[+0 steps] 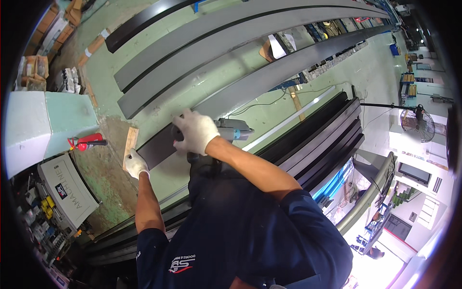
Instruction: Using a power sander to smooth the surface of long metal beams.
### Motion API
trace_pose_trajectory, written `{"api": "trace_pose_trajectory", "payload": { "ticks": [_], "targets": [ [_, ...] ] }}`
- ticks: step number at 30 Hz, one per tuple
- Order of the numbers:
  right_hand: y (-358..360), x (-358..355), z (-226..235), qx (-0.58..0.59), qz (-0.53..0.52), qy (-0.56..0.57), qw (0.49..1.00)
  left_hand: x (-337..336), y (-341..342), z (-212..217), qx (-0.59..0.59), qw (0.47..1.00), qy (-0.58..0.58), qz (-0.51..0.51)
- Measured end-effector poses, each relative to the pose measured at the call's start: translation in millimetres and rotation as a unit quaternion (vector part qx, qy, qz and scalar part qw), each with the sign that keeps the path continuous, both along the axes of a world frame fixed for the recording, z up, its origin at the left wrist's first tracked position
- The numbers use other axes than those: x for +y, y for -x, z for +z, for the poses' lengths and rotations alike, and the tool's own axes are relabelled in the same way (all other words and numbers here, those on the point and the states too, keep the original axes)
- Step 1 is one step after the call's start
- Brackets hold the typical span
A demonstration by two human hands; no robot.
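A long dark grey metal profile (269, 79) runs from near my hands to the far right. My right hand (199, 131), in a white glove, is closed round a handheld power tool held over the profile. The tool's grey body with a blue-green patch (236, 130) sticks out to the right of the hand; its working end is hidden. At the profile's near left end, my left hand (136, 164), also gloved, is closed on a wooden strip (131, 140) lying against that end. Its fingertips are partly hidden.
More grey profiles (192, 45) lie parallel beyond. A stack of dark profiles (317, 139) stands on the right. Left are a red fire extinguisher (89, 141), a pale green block (70, 120) and a machine with a white panel (70, 190). A cable (269, 103) crosses the floor.
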State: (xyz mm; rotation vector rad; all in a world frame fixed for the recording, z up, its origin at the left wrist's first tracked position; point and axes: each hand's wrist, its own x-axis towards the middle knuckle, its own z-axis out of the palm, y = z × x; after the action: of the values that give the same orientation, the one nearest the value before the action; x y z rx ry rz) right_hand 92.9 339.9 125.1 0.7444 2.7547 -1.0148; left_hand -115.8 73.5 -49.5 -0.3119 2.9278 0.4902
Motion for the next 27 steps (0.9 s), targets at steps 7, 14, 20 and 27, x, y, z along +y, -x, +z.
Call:
{"api": "trace_pose_trajectory", "payload": {
  "ticks": [7,14,20,27],
  "targets": [
    [-56.9,137.9,7.3,-0.105,-0.133,-0.092,0.981,8.6,-1.2,5.1,0.005,1.0,-0.01,0.003],
    [-163.9,352.6,-8.7,-0.136,-0.33,-0.163,0.92,7.1,1.1,0.5,-0.01,1.0,0.007,0.001],
    [-241.5,475.2,-27.8,-0.149,-0.373,-0.171,0.9,16.0,5.5,2.5,-0.028,1.0,0.005,0.013],
    [-176.6,376.9,12.2,-0.127,-0.298,-0.109,0.94,80.0,-17.4,16.5,0.123,0.961,0.088,-0.231]
  ]
}}
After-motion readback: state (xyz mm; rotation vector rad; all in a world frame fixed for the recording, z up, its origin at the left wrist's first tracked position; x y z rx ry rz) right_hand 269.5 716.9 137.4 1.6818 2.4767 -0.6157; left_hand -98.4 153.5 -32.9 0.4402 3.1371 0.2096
